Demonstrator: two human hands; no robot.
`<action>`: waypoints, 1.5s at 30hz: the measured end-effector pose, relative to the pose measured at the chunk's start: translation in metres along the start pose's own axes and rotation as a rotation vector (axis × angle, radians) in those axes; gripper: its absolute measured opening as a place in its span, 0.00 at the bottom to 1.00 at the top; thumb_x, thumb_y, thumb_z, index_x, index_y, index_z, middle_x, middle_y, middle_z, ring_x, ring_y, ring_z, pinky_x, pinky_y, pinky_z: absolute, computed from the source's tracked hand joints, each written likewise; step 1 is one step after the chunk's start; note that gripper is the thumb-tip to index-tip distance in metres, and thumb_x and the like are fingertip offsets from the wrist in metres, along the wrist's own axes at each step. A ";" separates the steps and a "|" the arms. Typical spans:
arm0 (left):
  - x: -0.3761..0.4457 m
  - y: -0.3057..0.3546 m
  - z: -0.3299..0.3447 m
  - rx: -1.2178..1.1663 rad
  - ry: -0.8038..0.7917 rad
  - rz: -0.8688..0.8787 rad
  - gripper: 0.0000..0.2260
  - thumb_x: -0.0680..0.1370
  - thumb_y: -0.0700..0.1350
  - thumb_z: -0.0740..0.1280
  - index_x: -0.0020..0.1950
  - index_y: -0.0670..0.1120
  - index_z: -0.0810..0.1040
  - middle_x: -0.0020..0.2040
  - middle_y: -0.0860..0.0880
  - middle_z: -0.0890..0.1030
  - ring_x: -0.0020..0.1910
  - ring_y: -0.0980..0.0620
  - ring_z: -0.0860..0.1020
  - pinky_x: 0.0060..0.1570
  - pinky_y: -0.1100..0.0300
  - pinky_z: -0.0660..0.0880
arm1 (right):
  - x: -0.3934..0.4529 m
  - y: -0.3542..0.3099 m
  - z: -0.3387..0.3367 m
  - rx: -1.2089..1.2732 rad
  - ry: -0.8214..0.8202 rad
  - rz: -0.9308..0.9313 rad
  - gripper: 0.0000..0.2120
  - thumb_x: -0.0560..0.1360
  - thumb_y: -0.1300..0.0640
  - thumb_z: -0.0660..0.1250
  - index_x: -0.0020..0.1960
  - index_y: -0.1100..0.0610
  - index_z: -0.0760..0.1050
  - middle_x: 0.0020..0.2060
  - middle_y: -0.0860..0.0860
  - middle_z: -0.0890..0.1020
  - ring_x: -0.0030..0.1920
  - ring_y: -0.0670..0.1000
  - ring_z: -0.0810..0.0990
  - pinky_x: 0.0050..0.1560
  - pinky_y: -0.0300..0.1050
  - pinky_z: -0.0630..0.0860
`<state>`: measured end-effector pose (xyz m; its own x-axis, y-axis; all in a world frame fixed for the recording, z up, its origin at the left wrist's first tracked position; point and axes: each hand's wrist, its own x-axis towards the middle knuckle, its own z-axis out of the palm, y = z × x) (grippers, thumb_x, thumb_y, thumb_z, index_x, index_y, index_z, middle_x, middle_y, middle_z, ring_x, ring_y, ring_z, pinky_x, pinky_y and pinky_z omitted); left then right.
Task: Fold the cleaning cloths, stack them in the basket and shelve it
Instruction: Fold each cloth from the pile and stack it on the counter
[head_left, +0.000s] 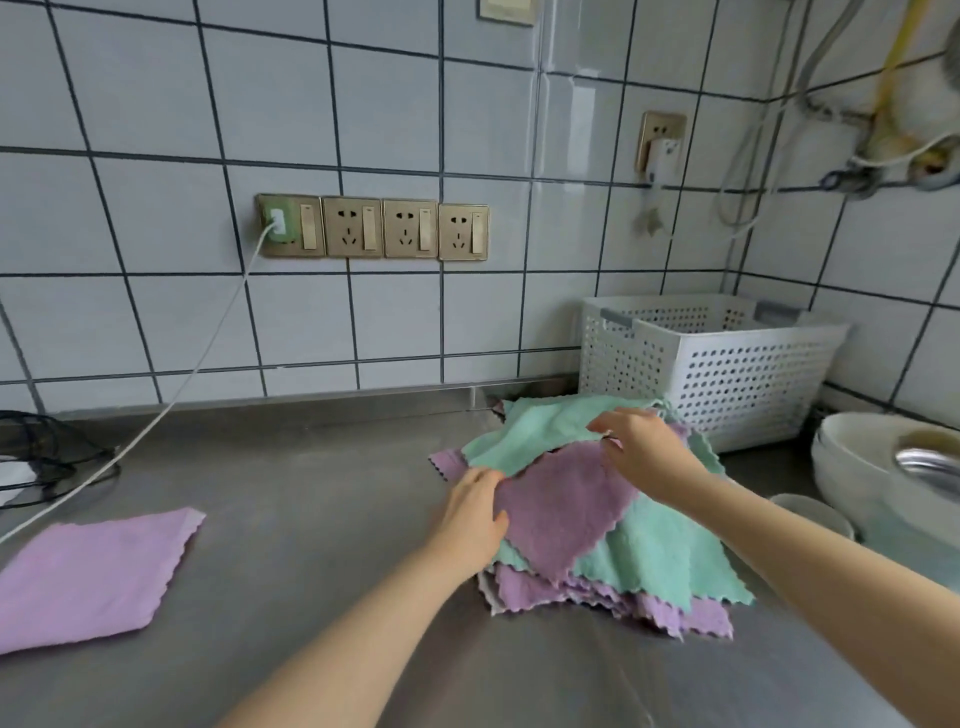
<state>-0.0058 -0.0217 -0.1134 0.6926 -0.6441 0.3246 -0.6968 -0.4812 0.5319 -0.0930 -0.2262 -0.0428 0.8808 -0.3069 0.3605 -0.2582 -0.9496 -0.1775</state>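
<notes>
Head view shows both hands on the loose pile of cleaning cloths (613, 545) lying on the steel counter (311, 545). The left hand (475, 512) pinches the near-left edge of the top purple cloth (558, 512), thumb under and fingers over. The right hand (644, 449) grips the same cloth's far corner, fingers curled where purple meets a green cloth (524, 431) (whether a bit of green is caught in that pinch too, I cannot tell).

That is the main risk: if the right hand has caught two layers, lifting would drag the green cloth along and tumble the pile. The cloths overlap at skewed angles, so a quick pull could also slide lower ones toward the counter's front edge, just below the forearms.

The white basket (727, 364) stands behind the right hand against the wall, near the pile. Bowls (852, 457) sit just right of the right forearm; a wide swing of the elbow while shaking the cloth out could knock them.

One purple folded cloth (93, 577) lies well left of the left hand, far from the basket.
</notes>
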 end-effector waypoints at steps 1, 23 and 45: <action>0.008 0.001 0.005 0.011 -0.027 -0.002 0.20 0.78 0.40 0.63 0.70 0.44 0.68 0.68 0.49 0.69 0.67 0.50 0.68 0.68 0.59 0.63 | 0.007 0.006 0.002 -0.006 -0.017 0.020 0.16 0.77 0.66 0.59 0.62 0.58 0.76 0.59 0.54 0.80 0.58 0.53 0.78 0.59 0.48 0.74; 0.071 0.020 -0.034 0.144 0.353 0.014 0.09 0.81 0.49 0.54 0.52 0.48 0.71 0.42 0.43 0.80 0.42 0.40 0.78 0.35 0.53 0.69 | 0.063 0.001 0.034 -0.090 -0.122 -0.021 0.10 0.75 0.48 0.63 0.50 0.52 0.77 0.46 0.52 0.81 0.48 0.57 0.79 0.46 0.52 0.78; -0.073 0.015 -0.229 0.127 0.582 0.003 0.03 0.79 0.45 0.61 0.48 0.50 0.73 0.43 0.47 0.81 0.41 0.49 0.75 0.40 0.58 0.68 | -0.049 -0.197 -0.066 0.572 -0.163 -0.274 0.17 0.75 0.49 0.68 0.56 0.61 0.78 0.52 0.54 0.83 0.52 0.52 0.81 0.59 0.51 0.75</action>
<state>-0.0237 0.1542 0.0499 0.6541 -0.2314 0.7202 -0.6910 -0.5702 0.4443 -0.1118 -0.0281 0.0347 0.9452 -0.0028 0.3266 0.1960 -0.7950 -0.5741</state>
